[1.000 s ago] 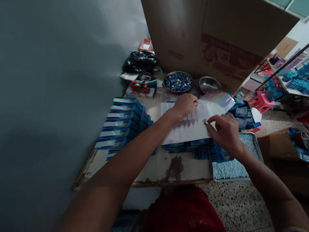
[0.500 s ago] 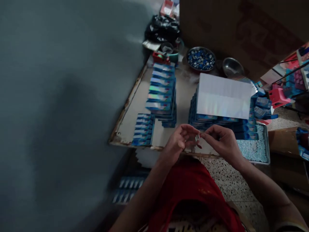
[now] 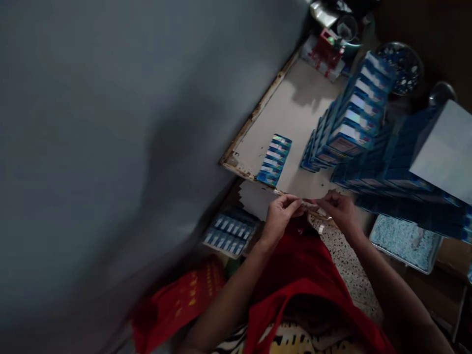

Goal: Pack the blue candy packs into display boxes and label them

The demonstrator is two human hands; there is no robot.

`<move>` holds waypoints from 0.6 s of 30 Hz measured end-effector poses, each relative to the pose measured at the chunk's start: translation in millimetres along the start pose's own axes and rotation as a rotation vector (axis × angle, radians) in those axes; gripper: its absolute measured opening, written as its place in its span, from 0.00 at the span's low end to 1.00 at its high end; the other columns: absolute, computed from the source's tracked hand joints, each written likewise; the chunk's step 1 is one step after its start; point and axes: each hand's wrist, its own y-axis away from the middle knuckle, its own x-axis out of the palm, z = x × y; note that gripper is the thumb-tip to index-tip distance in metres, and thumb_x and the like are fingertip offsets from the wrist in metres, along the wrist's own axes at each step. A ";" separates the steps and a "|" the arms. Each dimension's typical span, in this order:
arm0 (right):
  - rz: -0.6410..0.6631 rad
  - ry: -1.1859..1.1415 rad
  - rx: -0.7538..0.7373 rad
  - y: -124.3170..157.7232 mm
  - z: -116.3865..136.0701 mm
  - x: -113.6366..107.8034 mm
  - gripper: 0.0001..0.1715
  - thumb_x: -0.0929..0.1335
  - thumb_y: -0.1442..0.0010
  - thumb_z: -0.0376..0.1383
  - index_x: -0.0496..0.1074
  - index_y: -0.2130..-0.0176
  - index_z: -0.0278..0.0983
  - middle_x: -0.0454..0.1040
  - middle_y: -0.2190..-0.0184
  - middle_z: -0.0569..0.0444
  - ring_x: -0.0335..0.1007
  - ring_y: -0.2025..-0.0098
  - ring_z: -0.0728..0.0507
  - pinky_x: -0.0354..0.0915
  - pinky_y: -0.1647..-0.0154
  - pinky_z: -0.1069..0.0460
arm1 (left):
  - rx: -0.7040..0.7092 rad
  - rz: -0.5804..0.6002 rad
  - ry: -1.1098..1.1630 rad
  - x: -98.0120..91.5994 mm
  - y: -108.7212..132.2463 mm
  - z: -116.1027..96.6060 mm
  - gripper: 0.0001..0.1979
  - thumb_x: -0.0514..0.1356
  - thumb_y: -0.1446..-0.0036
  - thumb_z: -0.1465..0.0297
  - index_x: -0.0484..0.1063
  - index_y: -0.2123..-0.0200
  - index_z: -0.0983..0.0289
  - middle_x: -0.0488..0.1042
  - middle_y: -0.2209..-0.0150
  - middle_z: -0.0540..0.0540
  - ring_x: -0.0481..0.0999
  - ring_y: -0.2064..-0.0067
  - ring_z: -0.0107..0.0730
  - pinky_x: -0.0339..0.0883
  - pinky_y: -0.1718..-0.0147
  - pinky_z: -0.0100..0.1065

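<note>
Pinching a small pale strip (image 3: 309,202) from either end, the left hand (image 3: 279,215) and right hand (image 3: 338,209) meet at the near edge of a worn board (image 3: 291,118). Stacked blue boxes (image 3: 350,123) stand just beyond, to the right.

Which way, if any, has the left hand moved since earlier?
Yes: left hand came off the white sheet, back to the near table edge beside the right hand.

Plain grey wall (image 3: 110,123) fills the left side, in shadow. A low white table (image 3: 295,113) with a chipped, worn edge stands against it. The floor (image 3: 350,265) is speckled terrazzo. Lighting is dim throughout and detail is blurred.
</note>
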 end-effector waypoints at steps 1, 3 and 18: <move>0.012 0.015 0.009 -7.5 -5.7 14.5 0.23 0.75 0.45 0.55 0.81 0.71 0.38 0.75 0.78 0.55 0.66 0.75 0.46 0.56 0.73 0.52 | -0.011 -0.013 -0.028 -13.9 -4.2 1.0 0.24 0.78 0.59 0.51 0.78 0.68 0.62 0.80 0.70 0.53 0.82 0.68 0.34 0.78 0.65 0.34; 0.037 0.057 0.020 -23.9 -14.6 49.1 0.22 0.74 0.44 0.54 0.82 0.71 0.38 0.76 0.78 0.55 0.69 0.74 0.45 0.57 0.71 0.52 | 0.003 -0.061 -0.113 -44.9 -15.9 1.1 0.25 0.77 0.59 0.50 0.78 0.68 0.63 0.80 0.71 0.53 0.81 0.70 0.34 0.77 0.67 0.33; -0.068 0.375 0.074 -107.5 6.4 208.0 0.16 0.68 0.31 0.47 0.78 0.65 0.39 0.82 0.67 0.54 0.78 0.62 0.44 0.60 0.64 0.53 | 0.171 -0.179 -1.119 -157.5 -145.9 -65.0 0.09 0.65 0.45 0.67 0.84 0.63 0.64 0.83 0.70 0.56 0.81 0.64 0.39 0.70 0.61 0.34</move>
